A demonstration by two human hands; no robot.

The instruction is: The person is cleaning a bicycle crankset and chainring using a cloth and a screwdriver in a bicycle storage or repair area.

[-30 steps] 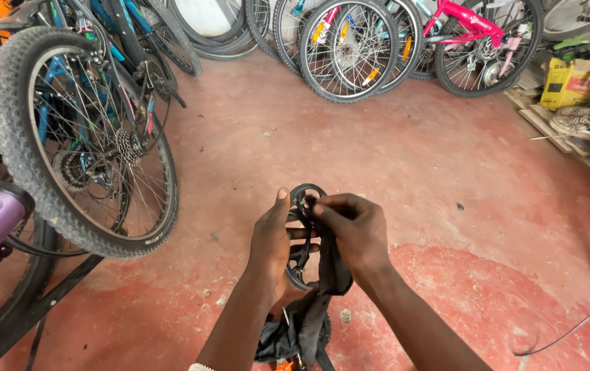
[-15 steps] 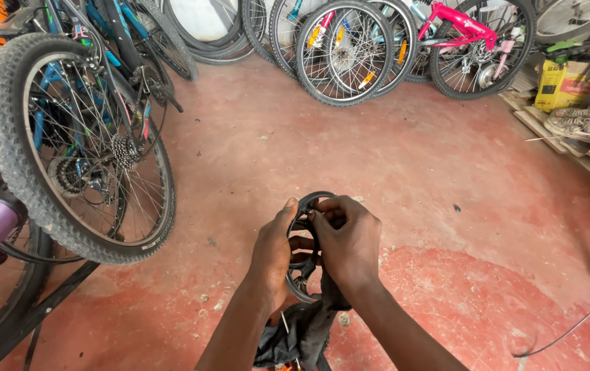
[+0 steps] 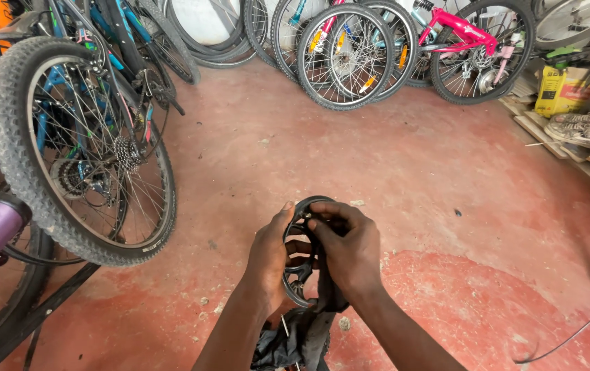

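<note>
**Both hands wrapped around a coiled tube**

While the camera looks straight down, both hands meet at lower centre of the frame, closed on a black rubber tube (image 3: 302, 275) that's coiled into a small ring. The left hand (image 3: 271, 257) cups the ring's left side from behind, thumb up along the edge near the top. The right hand (image 3: 350, 251) is clamped over the right side, fingers (image 3: 322, 223) curled across the front and onto the top of the coil. So neither grip is loose, both are grasping the tube, and the hands nearly touch each other. The rest of the tube hangs down limp between the forearms to the bottom edge.

Underneath is a worn red floor (image 3: 391, 158) with grit and small stones. A knobby bike wheel (image 3: 78, 151) fills the left side, more bikes line the top, including a pink frame (image 3: 463, 31) upper right. A yellow jug (image 3: 559, 89) and shoes (image 3: 583, 127) sit at far right.
</note>
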